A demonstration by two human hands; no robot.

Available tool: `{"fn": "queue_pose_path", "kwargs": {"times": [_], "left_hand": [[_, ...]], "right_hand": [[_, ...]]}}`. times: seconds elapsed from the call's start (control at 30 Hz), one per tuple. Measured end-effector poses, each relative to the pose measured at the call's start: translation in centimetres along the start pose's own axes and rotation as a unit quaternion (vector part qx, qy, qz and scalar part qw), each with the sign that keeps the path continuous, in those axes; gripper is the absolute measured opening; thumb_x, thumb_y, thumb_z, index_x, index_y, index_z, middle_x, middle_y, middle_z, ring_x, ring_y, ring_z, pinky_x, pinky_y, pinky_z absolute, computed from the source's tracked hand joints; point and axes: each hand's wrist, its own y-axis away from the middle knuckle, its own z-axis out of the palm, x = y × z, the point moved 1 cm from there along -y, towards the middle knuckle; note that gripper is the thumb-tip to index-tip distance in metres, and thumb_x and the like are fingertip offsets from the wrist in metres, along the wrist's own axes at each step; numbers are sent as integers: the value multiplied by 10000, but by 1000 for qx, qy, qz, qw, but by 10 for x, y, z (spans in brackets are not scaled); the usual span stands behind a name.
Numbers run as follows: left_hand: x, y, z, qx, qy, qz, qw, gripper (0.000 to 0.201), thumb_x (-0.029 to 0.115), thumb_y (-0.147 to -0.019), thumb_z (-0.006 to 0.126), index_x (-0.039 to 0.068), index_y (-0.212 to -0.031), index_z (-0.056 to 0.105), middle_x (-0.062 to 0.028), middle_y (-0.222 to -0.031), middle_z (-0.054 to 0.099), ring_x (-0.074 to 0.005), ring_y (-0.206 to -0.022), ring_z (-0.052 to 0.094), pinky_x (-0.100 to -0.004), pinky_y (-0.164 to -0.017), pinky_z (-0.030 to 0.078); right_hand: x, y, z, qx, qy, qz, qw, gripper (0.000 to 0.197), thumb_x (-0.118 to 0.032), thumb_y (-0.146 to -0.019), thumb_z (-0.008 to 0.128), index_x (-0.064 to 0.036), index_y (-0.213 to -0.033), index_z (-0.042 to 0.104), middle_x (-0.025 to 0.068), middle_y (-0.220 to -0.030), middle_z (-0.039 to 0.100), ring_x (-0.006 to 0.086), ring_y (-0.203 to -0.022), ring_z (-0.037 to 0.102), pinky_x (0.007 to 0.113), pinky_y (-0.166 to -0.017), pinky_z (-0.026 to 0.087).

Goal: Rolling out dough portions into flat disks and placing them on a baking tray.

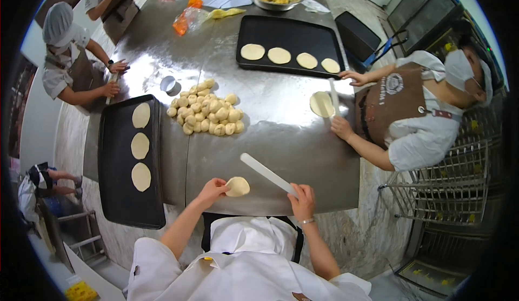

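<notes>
My left hand (213, 191) pinches the left edge of a small flat dough round (238, 186) at the near side of the steel table. My right hand (303, 199) grips one end of a white rolling pin (267, 174), which slants up and to the left, its far end beyond the dough. The pin and the dough are apart. Farther off, a pile of dough balls (208, 109) lies in the middle of the table.
A black tray (111, 176) with 3 dough rounds lies at left; another black tray (294, 31) with several rounds is farther right. At right, a co-worker (400, 95) rolls dough; another person (73, 74) works at left. A metal bowl (275, 4) holds yellow filling. A metal ring (168, 83) stands nearby.
</notes>
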Motion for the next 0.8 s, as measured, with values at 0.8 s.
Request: {"fn": "queue_pose_path", "kwargs": {"times": [0.8], "left_hand": [[73,-99,-26,356,-530,276,719,693,340,-1014,558,-20,-1555,317,-184,-1653,271,-360,-1549,209,-641,-1228,147]], "right_hand": [[-27,-167,187,-253,158,-419,858,505,-491,-924,654,-95,-1237,654,87,-900,649,267,-838,660,373,-684,539]]}}
